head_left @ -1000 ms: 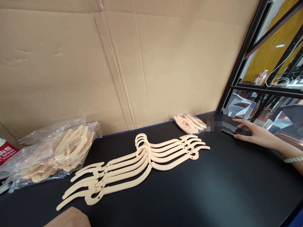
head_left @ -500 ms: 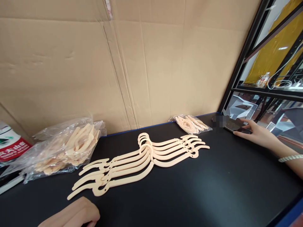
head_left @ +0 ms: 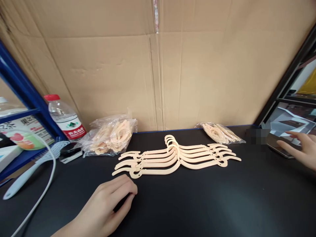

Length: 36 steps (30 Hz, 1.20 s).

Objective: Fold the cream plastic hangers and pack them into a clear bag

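Several beige folding clothes hangers (head_left: 160,171) lie overlapped in a row on the black table (head_left: 197,204), their hooks bunched in the middle. Just in front of their left ends rests my left hand (head_left: 108,200). Its fingers are curled, the thumb close to the forefinger, and nothing shows between them. At the right edge of the view is my right hand (head_left: 302,149), thumb and forefinger apart. It is at a dark, flat phone-like device (head_left: 280,146) on the table; whether the hidden fingers touch it I cannot tell.
Clear bags of folded hangers lie at the back left (head_left: 111,136) and back right (head_left: 219,133). Leftward are a red-capped water bottle (head_left: 65,118), a pale-handled brush (head_left: 29,174) and a white cable (head_left: 50,171). Behind stands a cardboard wall (head_left: 118,72); a dark rack frame (head_left: 283,82) is rightward.
The view has swung left, bringing the bottle and brush into sight. My right hand's fingers have spread at the device. My left hand shows more fully, still curled. The hangers lie as before.
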Each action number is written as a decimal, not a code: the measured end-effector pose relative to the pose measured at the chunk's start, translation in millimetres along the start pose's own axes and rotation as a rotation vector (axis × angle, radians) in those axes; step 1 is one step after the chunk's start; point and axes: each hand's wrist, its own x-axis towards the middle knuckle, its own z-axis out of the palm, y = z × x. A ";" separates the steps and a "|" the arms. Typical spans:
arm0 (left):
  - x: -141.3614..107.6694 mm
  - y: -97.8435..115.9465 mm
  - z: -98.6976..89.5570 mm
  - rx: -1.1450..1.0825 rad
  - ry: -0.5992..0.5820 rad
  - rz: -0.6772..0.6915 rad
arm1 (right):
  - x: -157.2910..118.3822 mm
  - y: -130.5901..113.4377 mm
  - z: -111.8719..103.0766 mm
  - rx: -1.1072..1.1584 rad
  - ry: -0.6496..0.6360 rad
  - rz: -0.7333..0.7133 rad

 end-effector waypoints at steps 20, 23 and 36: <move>38.3 4.5 27.7 0.291 -0.122 -0.122 | -49.7 -273.7 -116.0 0.636 -0.359 -0.710; 59.0 3.3 36.3 0.308 -0.169 -0.199 | -58.3 -298.2 -113.8 0.552 -0.487 -0.747; 93.0 -22.0 49.6 0.300 -0.269 -0.293 | -51.1 -316.9 -87.8 0.469 -0.571 -0.674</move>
